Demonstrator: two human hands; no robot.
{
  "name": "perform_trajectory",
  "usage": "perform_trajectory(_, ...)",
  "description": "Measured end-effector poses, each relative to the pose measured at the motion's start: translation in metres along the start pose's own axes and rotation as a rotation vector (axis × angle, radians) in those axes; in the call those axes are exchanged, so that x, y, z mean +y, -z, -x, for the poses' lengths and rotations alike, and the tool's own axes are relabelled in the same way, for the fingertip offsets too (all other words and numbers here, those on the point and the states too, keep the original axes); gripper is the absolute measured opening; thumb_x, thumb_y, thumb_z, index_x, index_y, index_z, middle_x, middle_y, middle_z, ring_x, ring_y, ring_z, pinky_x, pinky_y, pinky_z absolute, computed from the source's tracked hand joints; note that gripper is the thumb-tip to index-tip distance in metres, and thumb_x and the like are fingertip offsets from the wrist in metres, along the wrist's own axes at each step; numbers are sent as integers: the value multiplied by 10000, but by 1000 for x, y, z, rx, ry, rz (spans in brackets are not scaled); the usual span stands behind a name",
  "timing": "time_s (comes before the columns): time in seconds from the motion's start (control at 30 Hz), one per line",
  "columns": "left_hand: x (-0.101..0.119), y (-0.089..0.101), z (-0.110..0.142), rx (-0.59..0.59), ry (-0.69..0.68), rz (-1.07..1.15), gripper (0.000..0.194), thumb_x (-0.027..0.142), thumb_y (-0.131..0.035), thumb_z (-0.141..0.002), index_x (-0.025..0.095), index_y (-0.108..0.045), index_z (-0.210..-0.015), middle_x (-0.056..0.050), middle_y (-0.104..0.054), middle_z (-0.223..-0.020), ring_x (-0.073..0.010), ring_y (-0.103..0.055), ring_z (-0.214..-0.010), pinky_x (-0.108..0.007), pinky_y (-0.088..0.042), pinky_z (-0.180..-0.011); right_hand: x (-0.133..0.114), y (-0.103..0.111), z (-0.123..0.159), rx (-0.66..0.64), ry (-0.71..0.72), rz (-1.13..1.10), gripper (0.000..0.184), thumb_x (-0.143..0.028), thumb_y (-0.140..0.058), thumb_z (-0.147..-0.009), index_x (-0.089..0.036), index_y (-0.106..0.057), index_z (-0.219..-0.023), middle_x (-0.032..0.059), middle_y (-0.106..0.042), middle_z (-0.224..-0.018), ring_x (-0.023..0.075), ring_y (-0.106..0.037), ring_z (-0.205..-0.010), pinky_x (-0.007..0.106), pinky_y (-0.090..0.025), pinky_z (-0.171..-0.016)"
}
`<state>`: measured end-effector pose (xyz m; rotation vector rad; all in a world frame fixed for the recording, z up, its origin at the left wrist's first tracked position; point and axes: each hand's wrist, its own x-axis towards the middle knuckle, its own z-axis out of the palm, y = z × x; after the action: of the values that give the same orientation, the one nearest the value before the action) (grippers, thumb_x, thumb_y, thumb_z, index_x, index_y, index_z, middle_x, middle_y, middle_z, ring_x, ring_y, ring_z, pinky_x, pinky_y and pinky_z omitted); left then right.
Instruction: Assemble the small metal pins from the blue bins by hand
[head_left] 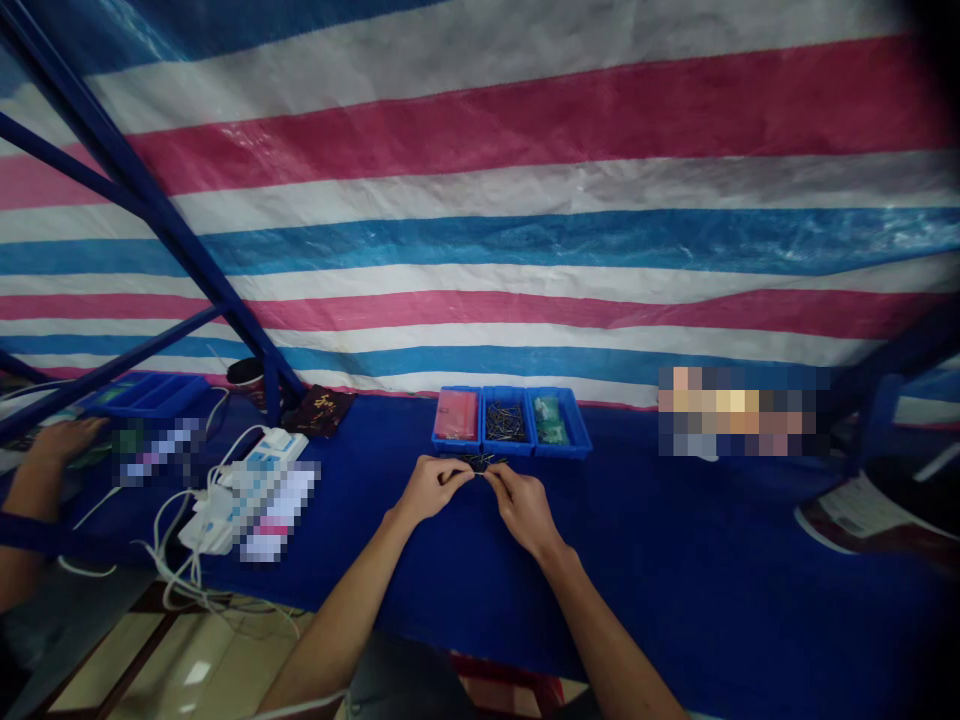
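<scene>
My left hand (433, 488) and my right hand (526, 508) meet above the blue table, thumbs and forefingers pinched close together. A tiny thin piece seems to run between the fingertips; its kind is too small to make out. Just behind the fingers lies a small pile of dark, thin, screw-like pieces (487, 459). Beyond it three blue bins stand in a row. A pinkish-red packet (456, 414) fills the left bin, many screw-like pieces (505, 421) lie in the middle bin, and green items in clear wrapping (551, 421) are in the right bin (581, 430).
White power strips (244, 490) with tangled cables lie at left, beside a dark packet (321, 411) and a dark cup (246, 374). Another person's hand (66, 438) is at far left, near a blue tray (157, 396). Blue frame bars (187, 262) slant there. A container (862, 510) stands at right.
</scene>
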<state>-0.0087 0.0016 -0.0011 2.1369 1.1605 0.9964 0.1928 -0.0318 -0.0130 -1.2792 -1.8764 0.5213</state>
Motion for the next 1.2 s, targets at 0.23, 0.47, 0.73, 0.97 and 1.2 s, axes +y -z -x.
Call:
perform_trajectory(0.23,-1,0,0,3,-2,15,294,357,-630,-920,121,-796,-865,73,-327,-502,-57,-273,-471,-201,-243,-505,0,0,1,-4,-2,12,239,-347,-473,-1015,-216,-635,-1133,10,-712,-769,159,-663,-628,237,-363,-548)
perform_trajectory(0.47,-2,0,0,-3,7,12,287,353,-636,-917,121,-798,-872,72,-333,-499,-57,-283,-471,-198,-247,-509,0,1,1,-13,2,7,233,-332,-435,-1027,-226,-642,-1045,5,-696,-747,159,-653,-623,239,-377,-595)
perform_trajectory(0.73,-2,-1,0,-3,1,13,281,349,-642,-914,122,-799,-863,72,-332,-501,-55,-281,-474,-196,-250,-511,1,1,0,-7,-20,0,272,-338,-431,-1032,-223,-670,-972,18,-712,-772,169,-676,-670,241,-383,-629)
perform_trajectory(0.97,-3,0,1,8,6,6,287,356,-637,-916,121,-796,-869,76,-325,-493,-55,-283,-466,-196,-247,-510,2,0,1,-9,-24,9,246,-370,-485,-1013,-213,-650,-1107,2,-698,-736,146,-628,-590,239,-335,-557)
perform_trajectory(1.2,-1,0,0,4,6,6,265,341,-645,-912,128,-799,-878,76,-313,-498,-55,-280,-471,-196,-249,-512,1,0,1,-12,-4,16,242,-338,-451,-1023,-220,-658,-1065,-1,-693,-732,140,-638,-597,234,-364,-586)
